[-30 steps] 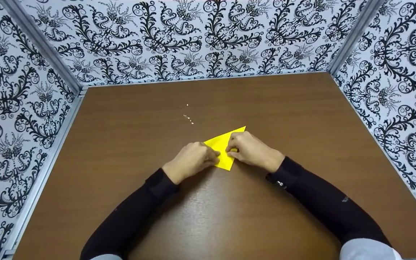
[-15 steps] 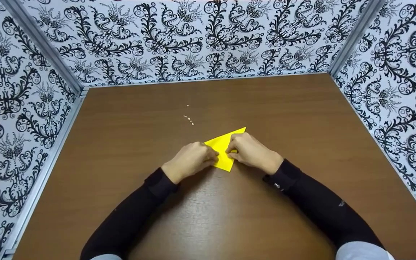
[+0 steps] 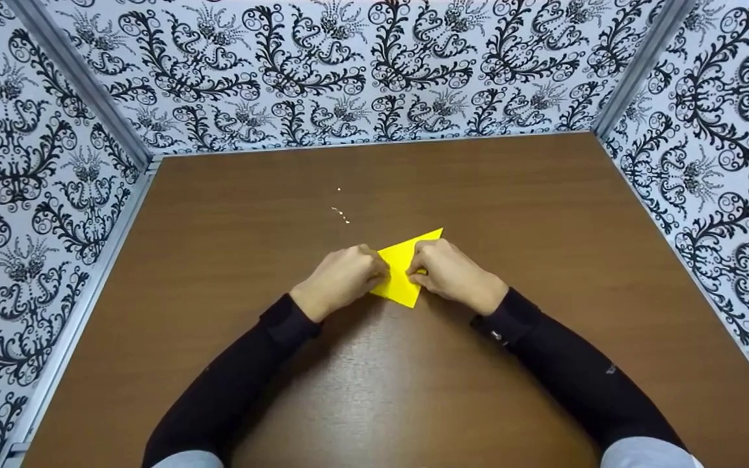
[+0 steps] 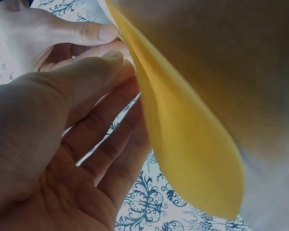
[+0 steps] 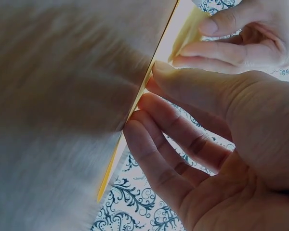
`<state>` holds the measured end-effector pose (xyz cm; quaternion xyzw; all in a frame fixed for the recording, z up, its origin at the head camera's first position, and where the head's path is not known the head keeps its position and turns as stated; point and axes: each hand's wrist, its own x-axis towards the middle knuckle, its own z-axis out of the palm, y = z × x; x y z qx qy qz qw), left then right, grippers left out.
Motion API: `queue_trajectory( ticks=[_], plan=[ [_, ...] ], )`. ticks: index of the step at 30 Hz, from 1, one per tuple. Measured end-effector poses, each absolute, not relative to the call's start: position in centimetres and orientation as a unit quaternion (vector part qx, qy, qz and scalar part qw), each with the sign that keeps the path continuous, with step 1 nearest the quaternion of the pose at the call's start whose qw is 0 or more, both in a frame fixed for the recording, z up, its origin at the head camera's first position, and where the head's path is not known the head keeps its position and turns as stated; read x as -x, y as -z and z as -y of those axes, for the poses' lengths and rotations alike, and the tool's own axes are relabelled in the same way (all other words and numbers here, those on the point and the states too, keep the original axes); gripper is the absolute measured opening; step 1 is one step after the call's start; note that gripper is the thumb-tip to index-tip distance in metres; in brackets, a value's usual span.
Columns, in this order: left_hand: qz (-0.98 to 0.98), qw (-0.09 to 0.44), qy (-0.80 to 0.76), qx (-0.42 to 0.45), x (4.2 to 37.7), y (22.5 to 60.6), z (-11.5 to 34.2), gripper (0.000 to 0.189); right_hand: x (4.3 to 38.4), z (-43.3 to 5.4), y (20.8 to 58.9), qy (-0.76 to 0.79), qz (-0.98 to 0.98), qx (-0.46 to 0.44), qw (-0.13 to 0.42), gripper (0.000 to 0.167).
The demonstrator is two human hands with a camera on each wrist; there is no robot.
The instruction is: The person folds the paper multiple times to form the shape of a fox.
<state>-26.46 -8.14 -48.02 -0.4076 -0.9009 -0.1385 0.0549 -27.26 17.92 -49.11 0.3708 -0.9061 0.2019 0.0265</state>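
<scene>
A sheet of yellow paper (image 3: 399,273), angular in outline with one pointed far corner, lies on the brown table in the head view. My left hand (image 3: 346,276) has its thumb and index finger at the paper's left side, pinching it. In the left wrist view, part of the paper (image 4: 192,154) bows up off the table beside that hand. On the right side, my right hand (image 3: 456,273) pinches the paper between curled finger and thumb. The right wrist view shows the paper (image 5: 106,178) nearly edge-on, with the fingertips against it. The hands partly cover both sides of the sheet.
Small pale specks (image 3: 341,213) mark the table (image 3: 238,214) beyond the hands. Walls (image 3: 316,71) with a black and white scroll pattern, framed by metal bars (image 3: 641,65), enclose the table on the back, left and right.
My left hand has shifted slightly left and away from me along the paper, uncovering more of its near left edge. The right hand stays almost where it was.
</scene>
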Motion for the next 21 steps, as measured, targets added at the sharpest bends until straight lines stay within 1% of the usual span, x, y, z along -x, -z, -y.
queue_trajectory(
  ticks=[5, 11, 16, 21],
  plan=[
    [0.903, 0.063, 0.118, 0.407, 27.1, 47.0, 7.6, 0.016, 27.2, -17.9, 49.1, -0.206, 0.904, -0.374, 0.033, 0.006],
    [0.909, 0.041, 0.099, 0.403, 28.3, 46.9, 6.8, 0.015, 27.2, -17.9, 49.3, -0.214, 0.896, -0.387, 0.037, 0.006],
    [0.914, 0.035, 0.079, 0.398, 29.2, 47.2, 6.4, 0.016, 27.3, -17.9, 49.3, -0.220, 0.895, -0.387, 0.030, 0.002],
    [0.921, 0.027, 0.066, 0.384, 29.8, 47.0, 5.9, 0.017, 27.4, -18.0, 49.1, -0.229, 0.894, -0.384, 0.025, 0.004]
  ],
)
